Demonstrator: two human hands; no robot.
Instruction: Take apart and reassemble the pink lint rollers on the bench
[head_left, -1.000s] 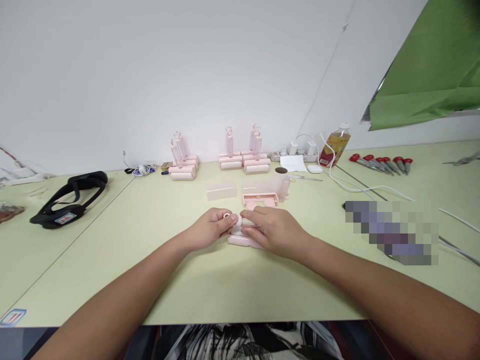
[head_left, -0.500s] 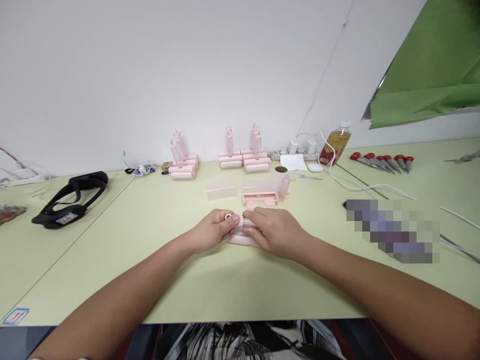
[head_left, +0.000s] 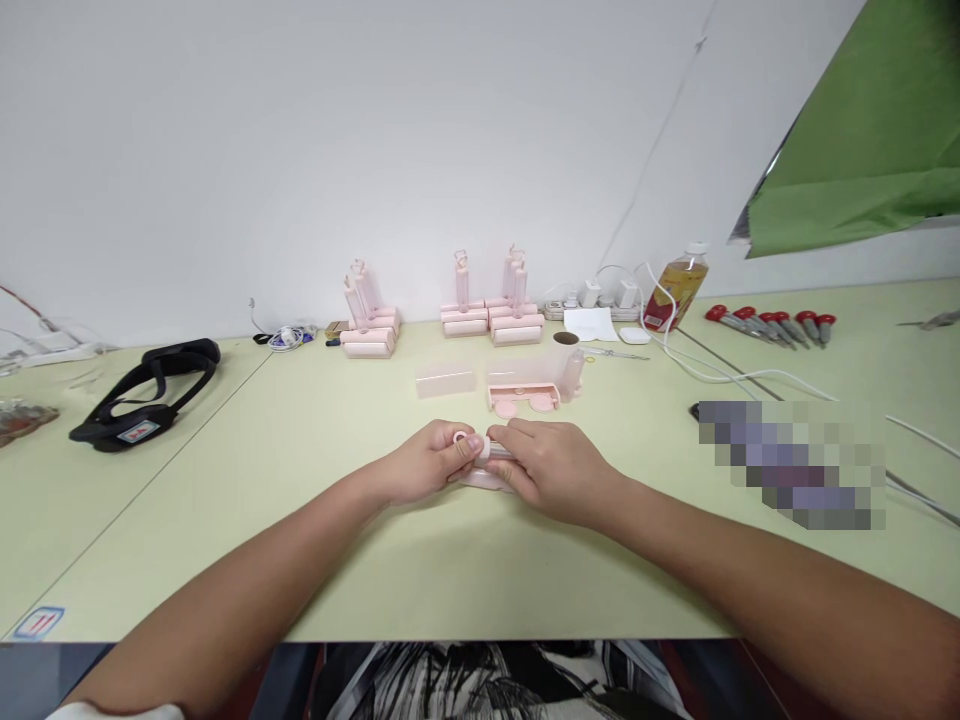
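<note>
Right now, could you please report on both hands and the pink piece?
Left hand and right hand both gripping pink roller piece. Pink tray just beyond, not touching.

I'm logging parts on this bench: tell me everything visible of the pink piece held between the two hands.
The pink piece is small, pale pink, and looks like smooth plastic. A ring loop sits at its left end, by the thumb of the left hand. It lies roughly level just above the table. The right hand covers its right part, hiding its full length. Fingers of both hands pinch it; whether it touches the flat pink part beneath cannot be told.
</note>
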